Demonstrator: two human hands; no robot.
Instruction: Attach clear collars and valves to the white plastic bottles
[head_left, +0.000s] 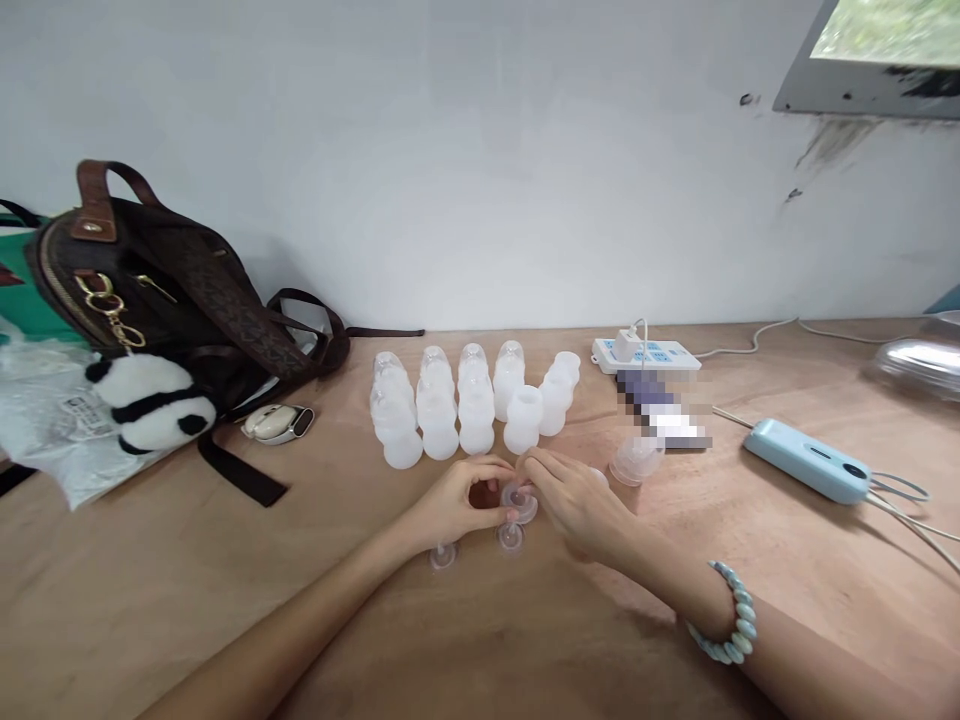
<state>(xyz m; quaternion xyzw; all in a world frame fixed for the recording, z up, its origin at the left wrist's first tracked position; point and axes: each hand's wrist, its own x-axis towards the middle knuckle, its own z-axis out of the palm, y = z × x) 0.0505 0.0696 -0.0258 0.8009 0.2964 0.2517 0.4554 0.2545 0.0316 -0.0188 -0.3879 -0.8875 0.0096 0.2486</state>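
My left hand (457, 503) and my right hand (574, 503) meet over the wooden table (150, 600), both pinching a small clear plastic cap (517, 497) between the fingertips. Two more clear caps lie close by: one (511, 537) just below the hands, another (442, 556) under my left wrist. Directly behind the hands stand several translucent white bottles (439, 405) in rows. My right wrist wears a pale bead bracelet (731, 615).
A dark brown backpack (172, 290) with a panda plush (154, 400) sits at the left beside a plastic bag (45, 420) and a small grey device (277, 423). A white power strip (645, 352), a clear funnel-shaped part (636, 460) and a pale blue device (806, 460) with cables lie to the right.
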